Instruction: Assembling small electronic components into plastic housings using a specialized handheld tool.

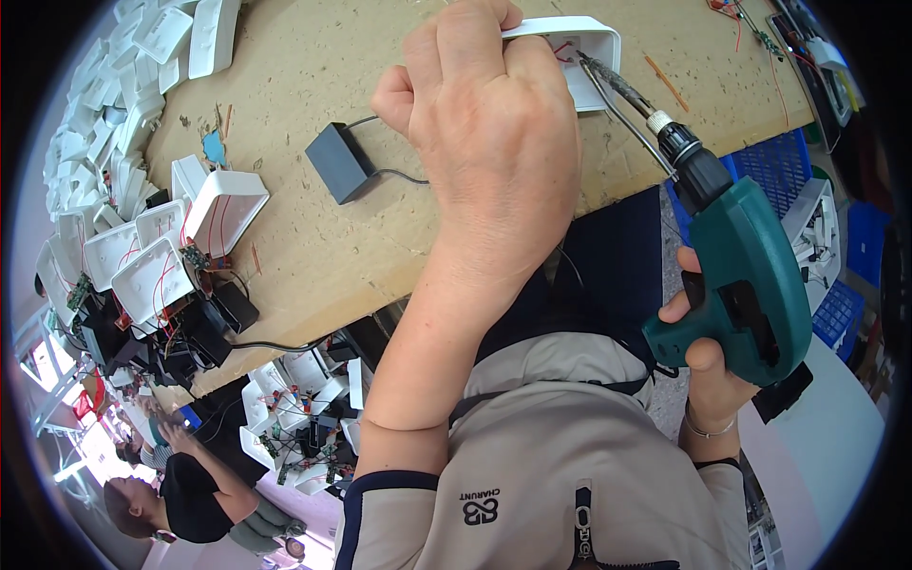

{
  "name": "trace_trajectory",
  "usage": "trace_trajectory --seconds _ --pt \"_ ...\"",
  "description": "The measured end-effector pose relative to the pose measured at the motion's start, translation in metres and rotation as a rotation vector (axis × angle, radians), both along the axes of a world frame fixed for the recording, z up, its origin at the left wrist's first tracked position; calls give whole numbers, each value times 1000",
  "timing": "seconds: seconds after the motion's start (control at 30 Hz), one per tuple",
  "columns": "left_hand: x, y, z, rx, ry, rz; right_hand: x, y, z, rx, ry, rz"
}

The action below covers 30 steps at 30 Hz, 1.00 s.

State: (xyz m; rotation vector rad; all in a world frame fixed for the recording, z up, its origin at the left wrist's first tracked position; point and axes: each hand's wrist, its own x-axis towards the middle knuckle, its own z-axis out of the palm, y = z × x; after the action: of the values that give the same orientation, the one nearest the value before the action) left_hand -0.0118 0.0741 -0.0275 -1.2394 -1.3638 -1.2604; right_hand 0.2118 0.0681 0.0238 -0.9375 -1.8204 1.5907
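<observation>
My left hand (489,123) curls over the near-left edge of a white plastic housing (603,40), holding it at the far side of the table; its fingertips are mostly hidden behind the hand. Red wire ends (564,49) show inside the housing. In my right hand (714,380) is a green pistol-shaped soldering gun (755,275), the fingers wrapped around its handle. Its dark tip and thin metal side tube reach into the housing, close to the red wires. Whether the tip touches them I cannot tell. Left of my left wrist lies a black rectangular box (340,163) with a cable running under the hand.
White housings (114,104) are heaped at the far left of the wooden table (313,266). Nearer, several wired housings (152,280) sit with black boxes. More wired parts (304,418) lie below the table edge. Blue crates (774,171) stand at right. Another person (195,489) sits lower left.
</observation>
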Motion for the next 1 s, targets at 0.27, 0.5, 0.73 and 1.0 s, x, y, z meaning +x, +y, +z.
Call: trace_trajectory --seconds 0.27,0.5,0.73,1.0 --pt "-6 6 -5 89 13 -33 3 0 0 0 11 27" --pt "-8 11 -8 131 15 -41 6 1 -2 15 -7 23" --pt "-4 -6 13 -100 -72 -39 14 1 0 30 81 32" --pt "-9 -69 52 -933 -235 52 18 4 -1 109 179 -92"
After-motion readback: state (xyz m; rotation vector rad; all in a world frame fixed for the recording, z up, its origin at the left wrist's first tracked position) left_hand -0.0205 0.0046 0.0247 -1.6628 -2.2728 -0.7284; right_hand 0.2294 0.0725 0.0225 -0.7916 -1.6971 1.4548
